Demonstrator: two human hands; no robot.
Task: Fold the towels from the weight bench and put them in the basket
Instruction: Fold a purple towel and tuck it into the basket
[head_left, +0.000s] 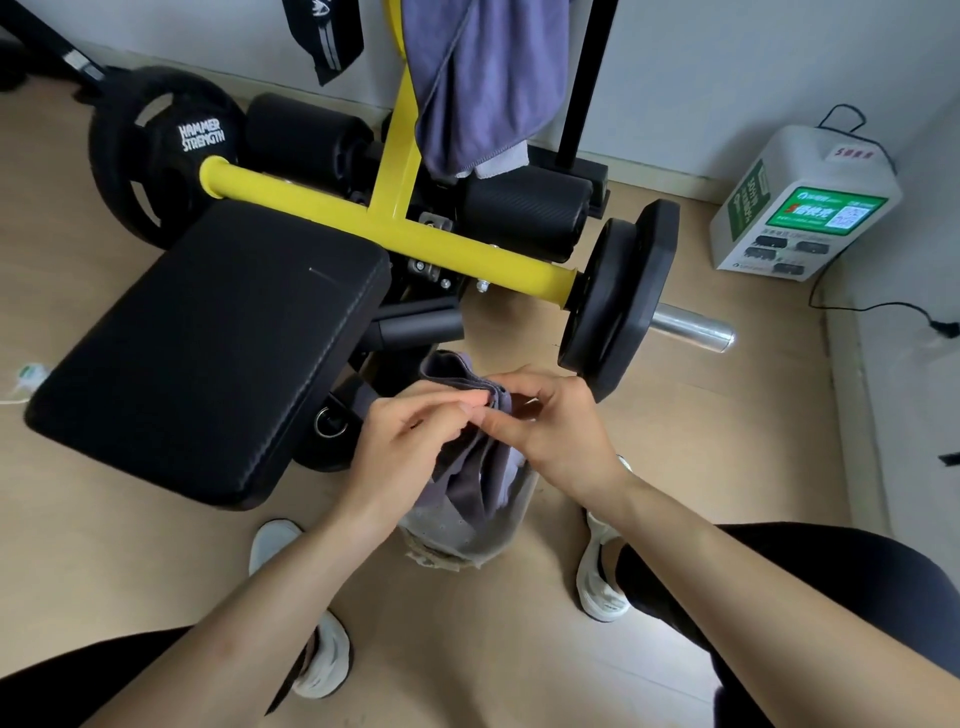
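Observation:
A grey-purple towel (478, 473) hangs bunched between my two hands, just in front of the bench's black pad (208, 353). My left hand (400, 452) pinches its upper edge, and my right hand (556, 431) pinches the same edge right beside it. The towel's lower part drops into a light grey basket (462, 540) on the floor between my feet. A second purple towel (483, 78) is draped over the yellow frame (395, 171) at the top, with a pale cloth (501, 163) showing under its lower edge.
Black weight plates sit on the yellow bar at left (156, 156) and right (618, 291), the right one close to my right hand. A white charging station (800, 208) stands by the wall at right, its cable trailing along the floor. My white shoes flank the basket.

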